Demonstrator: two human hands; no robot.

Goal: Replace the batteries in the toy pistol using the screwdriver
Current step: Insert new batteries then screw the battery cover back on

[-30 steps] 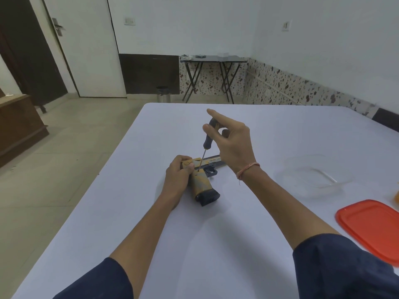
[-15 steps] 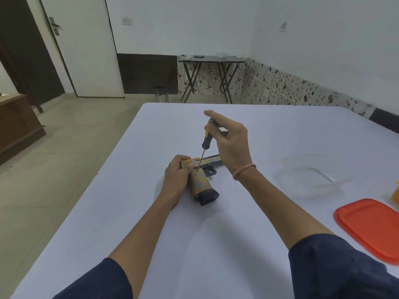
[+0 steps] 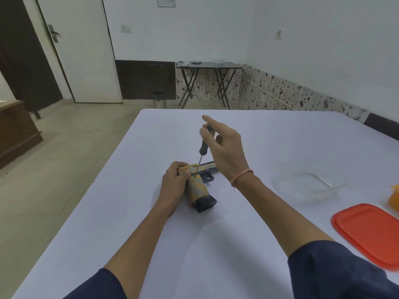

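Mid-turn on a screw. Orange-and-tan plastic toy pistol (image 3: 199,187) lying on its side on the white surface (image 3: 216,244), pinned at the rear by the left hand (image 3: 176,183), grip clenched over it. Slim black-handled screwdriver (image 3: 203,147) upright, tip seated in the pistol body just above the handle. Right hand (image 3: 224,151) now looser than half a second ago: fingers fanned, forefinger lifted, only fingertips pinching the handle top. Likely a re-grip between twists, so cover screw probably not yet out. Clear plastic tub (image 3: 311,180) and red lid (image 3: 369,231) well apart, rightward.
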